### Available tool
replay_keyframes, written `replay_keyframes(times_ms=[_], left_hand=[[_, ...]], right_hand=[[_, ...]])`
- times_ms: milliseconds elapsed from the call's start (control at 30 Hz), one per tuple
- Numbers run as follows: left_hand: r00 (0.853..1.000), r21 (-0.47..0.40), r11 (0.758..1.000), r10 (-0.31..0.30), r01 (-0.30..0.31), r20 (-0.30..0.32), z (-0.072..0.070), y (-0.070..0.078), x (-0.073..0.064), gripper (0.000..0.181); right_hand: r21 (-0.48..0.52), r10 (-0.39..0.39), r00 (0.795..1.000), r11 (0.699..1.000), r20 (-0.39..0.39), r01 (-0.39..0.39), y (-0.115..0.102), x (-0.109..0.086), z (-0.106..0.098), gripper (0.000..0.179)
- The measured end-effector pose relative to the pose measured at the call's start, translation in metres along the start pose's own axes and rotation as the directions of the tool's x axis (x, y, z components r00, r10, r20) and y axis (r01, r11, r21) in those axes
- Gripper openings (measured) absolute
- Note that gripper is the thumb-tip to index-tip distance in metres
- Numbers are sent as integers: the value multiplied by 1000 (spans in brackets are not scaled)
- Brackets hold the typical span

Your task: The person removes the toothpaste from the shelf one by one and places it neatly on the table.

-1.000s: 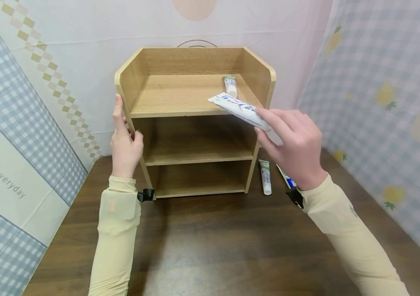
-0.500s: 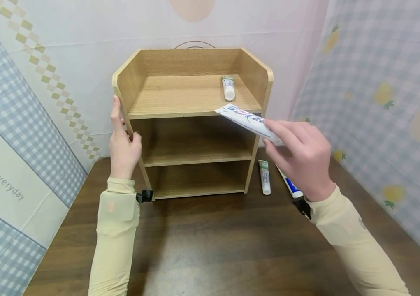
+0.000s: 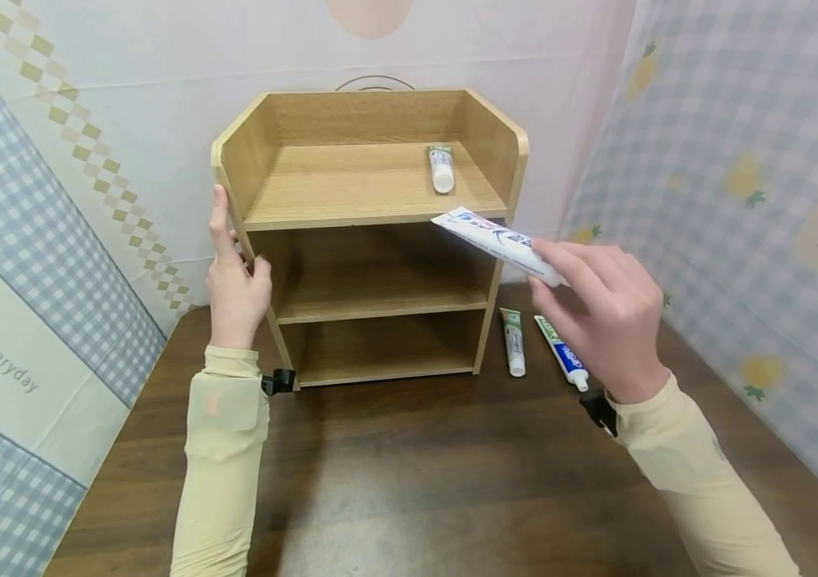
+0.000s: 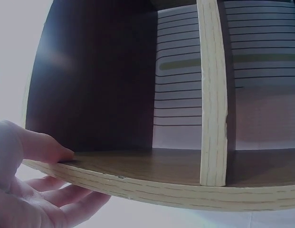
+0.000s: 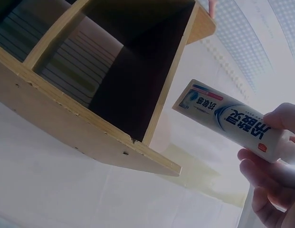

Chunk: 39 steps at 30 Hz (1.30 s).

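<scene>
My left hand (image 3: 237, 290) grips the left side panel of a wooden shelf unit (image 3: 380, 220). In the left wrist view its thumb (image 4: 54, 149) lies on the inner face and its other fingers are outside the panel. My right hand (image 3: 606, 316) pinches a white toothpaste tube (image 3: 498, 244) by its cap end, in front of the unit's right side. The flat end of that tube points up and left, and blue lettering shows in the right wrist view. Another toothpaste tube (image 3: 441, 168), white and green, lies on the top shelf at the right, cap forward.
Right of the unit, a white and green tube (image 3: 514, 344) and a blue and green tube (image 3: 563, 353) lie on the dark wooden table (image 3: 409, 481). A patterned cloth (image 3: 740, 200) hangs at the right, with more cloth behind and at the left.
My right hand has drawn the toothpaste tube back, down and to the right, away from the top shelf. The left hand keeps its grip on the panel.
</scene>
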<state>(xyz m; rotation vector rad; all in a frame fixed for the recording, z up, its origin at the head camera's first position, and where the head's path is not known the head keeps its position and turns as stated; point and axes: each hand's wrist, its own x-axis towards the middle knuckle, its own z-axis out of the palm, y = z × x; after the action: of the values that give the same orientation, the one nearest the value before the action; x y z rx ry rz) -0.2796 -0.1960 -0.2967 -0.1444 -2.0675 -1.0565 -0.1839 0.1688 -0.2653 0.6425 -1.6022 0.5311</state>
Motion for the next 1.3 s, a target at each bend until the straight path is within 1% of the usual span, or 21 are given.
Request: replay_keyframes(times_ms=[167,333,600,900,1100,1300], left_hand=[[1000,-5,1000,1,-1,1,1,1,1,83],[1000,-13,1000,5,-4,3,2,2,1,83],[1000,-11,1000,3,-3,0,3,2,1,83],[1000,-10,1000,0,0,1,3,2,0,82],[1000,-6,1000,2,-2,6,3,0,0,82],[1000,-3,1000,-3,3,-1,2,-1,1,82]], right_hand=[[15,16,1000,1000,-15,-16,-1,-5,-1,22],[16,32,1000,999,1,-32,0,-10,-4,23],[-15,38,998,999,51,-37,3,-18,-12,25],[-50,44,997,998,58,-41,9,-25,-26,24],[-89,69,995,994,79,-62,16,-38,-34,25],[-107,80,993,992,92,-70,23,-53,-34,26]])
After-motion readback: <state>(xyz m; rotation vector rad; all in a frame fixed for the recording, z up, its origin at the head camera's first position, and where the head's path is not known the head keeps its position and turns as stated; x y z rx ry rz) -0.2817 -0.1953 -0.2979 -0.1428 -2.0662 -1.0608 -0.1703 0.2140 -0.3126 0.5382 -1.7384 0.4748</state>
